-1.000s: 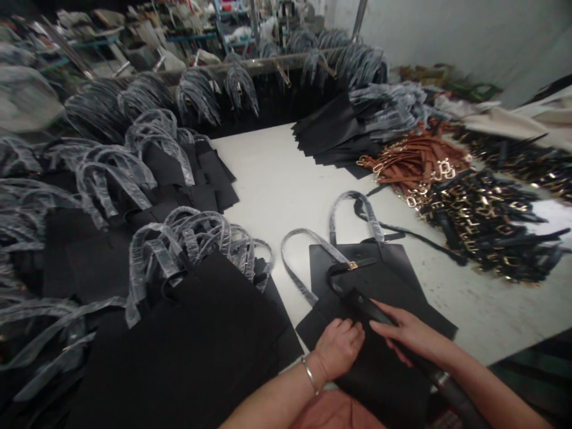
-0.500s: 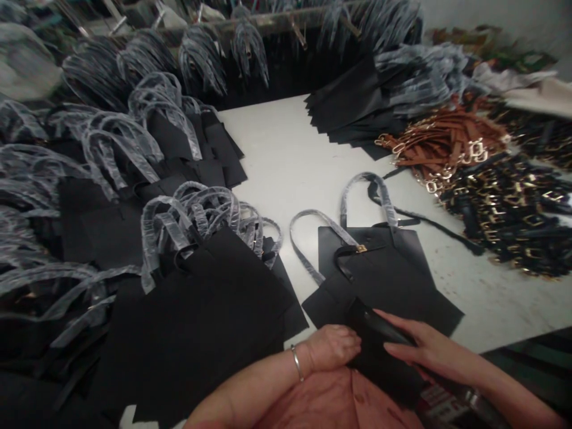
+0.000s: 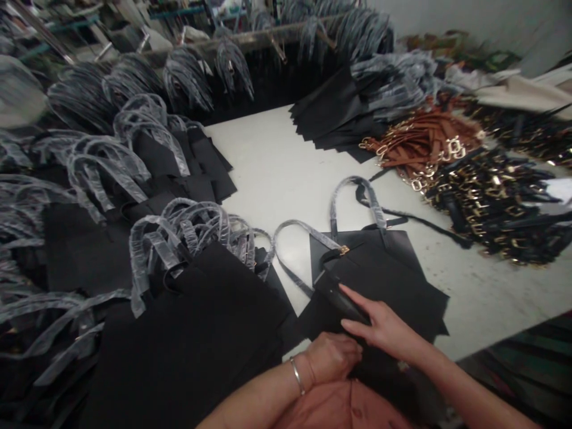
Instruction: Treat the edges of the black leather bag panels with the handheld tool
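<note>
My right hand (image 3: pixel 379 328) grips a long, dark thing (image 3: pixel 346 305) between its thumb and outstretched index finger. Its kind is hard to make out against the black material around it. Curled close beside it is my left hand (image 3: pixel 333 356), with a silver bangle at the wrist, its fingers closed at the edge of a black panel (image 3: pixel 326 313). Just beyond both hands lie black bag panels (image 3: pixel 393 280), overlapping. A film-wrapped handle (image 3: pixel 357 182) arches from the farther panel; another wrapped strap (image 3: pixel 286 226) with a gold buckle loops out to the left.
Black panels (image 3: pixel 214 310) with film-wrapped handles are piled on the left. More panels (image 3: pixel 326 110) lie at the table's (image 3: pixel 259 155) far side. To the right are brown straps (image 3: pixel 429 143) with gold clasps and a heap of black straps (image 3: pixel 496 202). Bundled handles (image 3: pixel 187 77) hang behind.
Both hands stay close together; my right hand has moved left and forward with the dark thing, over the panels. The view has shifted slightly.
</note>
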`<state>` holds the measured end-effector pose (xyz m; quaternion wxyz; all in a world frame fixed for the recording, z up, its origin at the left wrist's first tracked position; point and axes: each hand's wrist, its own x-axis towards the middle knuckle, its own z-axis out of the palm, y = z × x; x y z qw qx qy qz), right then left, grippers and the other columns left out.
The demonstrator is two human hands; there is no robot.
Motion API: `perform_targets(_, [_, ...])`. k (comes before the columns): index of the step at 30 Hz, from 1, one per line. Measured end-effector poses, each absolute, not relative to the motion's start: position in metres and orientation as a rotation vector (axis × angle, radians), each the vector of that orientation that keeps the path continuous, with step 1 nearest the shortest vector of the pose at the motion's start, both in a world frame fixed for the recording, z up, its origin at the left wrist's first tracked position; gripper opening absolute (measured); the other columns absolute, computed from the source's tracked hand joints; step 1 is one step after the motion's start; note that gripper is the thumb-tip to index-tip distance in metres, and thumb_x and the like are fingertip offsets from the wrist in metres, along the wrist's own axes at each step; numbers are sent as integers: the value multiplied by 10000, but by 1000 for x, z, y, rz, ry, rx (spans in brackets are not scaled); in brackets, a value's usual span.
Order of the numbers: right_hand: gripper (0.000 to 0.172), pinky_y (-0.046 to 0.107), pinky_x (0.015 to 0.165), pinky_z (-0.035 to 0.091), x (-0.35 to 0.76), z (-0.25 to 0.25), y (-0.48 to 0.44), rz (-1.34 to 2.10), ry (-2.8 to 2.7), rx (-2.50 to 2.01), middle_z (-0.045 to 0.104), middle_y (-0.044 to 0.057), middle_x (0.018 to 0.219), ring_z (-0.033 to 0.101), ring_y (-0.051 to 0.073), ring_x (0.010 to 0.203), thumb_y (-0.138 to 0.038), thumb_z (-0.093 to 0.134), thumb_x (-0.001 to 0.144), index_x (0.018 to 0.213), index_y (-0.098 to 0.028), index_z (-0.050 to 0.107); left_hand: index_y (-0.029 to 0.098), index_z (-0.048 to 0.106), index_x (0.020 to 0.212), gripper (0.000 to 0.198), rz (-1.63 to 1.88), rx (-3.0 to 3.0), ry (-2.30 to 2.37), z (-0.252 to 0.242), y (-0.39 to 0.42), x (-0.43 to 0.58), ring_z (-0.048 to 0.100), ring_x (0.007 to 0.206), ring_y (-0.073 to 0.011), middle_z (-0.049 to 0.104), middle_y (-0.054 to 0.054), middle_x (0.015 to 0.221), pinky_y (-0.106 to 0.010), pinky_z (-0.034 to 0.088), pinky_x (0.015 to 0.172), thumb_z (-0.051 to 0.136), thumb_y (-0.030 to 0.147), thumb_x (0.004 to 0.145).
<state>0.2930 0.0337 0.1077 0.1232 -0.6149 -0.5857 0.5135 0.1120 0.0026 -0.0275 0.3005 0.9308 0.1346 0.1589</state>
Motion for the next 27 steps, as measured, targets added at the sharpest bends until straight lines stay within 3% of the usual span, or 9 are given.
perform_targets(3, [771, 235, 454, 464, 312, 107, 38, 1590, -1508, -1903, 566, -58, 577, 569, 137, 447, -496, 582, 861, 1521, -224, 291, 161, 678, 1000, 214, 421, 2409, 336, -23, 7, 110, 630, 1063, -139, 712, -13, 1115, -238, 499, 935, 524, 156, 852])
perform_targets(7, [778, 223, 375, 423, 319, 103, 50, 1760, -1328, -1973, 560, -55, 582, 559, 135, 408, -476, 582, 846, 1517, -207, 295, 166, 692, 990, 222, 380, 2392, 353, -26, 9, 111, 648, 1025, -154, 720, -9, 1100, -257, 530, 894, 549, 179, 820])
perform_targets(12, [787, 249, 482, 469, 320, 103, 63, 1328, -1445, -1992, 542, -69, 467, 594, 162, 444, -523, 578, 852, 1508, -174, 319, 178, 698, 921, 198, 376, 2298, 382, -20, 9, 112, 665, 949, -157, 734, -8, 1020, -262, 541, 853, 572, 164, 769])
perform_targets(16, [804, 243, 435, 456, 345, 104, 47, 1465, -1373, -1997, 575, -61, 520, 582, 152, 423, -548, 573, 851, 1518, -204, 285, 187, 666, 914, 140, 581, 2118, 705, 6, 38, 115, 645, 848, -149, 705, -28, 931, -257, 536, 800, 553, 174, 833])
perform_targets(20, [806, 239, 429, 459, 355, 101, 26, 1554, -1338, -2035, 572, -61, 523, 583, 150, 427, -535, 566, 853, 1522, -197, 269, 158, 599, 1081, 220, 880, 2059, 1254, 28, 103, 129, 553, 1044, -224, 632, -104, 1087, -381, 488, 954, 537, 126, 872])
perform_targets(23, [809, 236, 442, 458, 349, 100, 20, 1578, -1339, -2031, 581, -58, 533, 591, 149, 445, -522, 572, 854, 1524, -190, 262, 128, 522, 1239, 410, 791, 2171, 1284, 31, 151, 142, 484, 1167, -258, 556, -146, 1248, -436, 423, 1047, 561, 58, 837])
perform_targets(27, [807, 234, 450, 449, 344, 100, 20, 1562, -1351, -2001, 600, -51, 564, 588, 143, 453, -522, 574, 856, 1526, -198, 262, 153, 656, 1041, 255, 543, 2056, 1173, 27, 185, 154, 560, 1055, -233, 634, -109, 1063, -408, 437, 1014, 499, 45, 872])
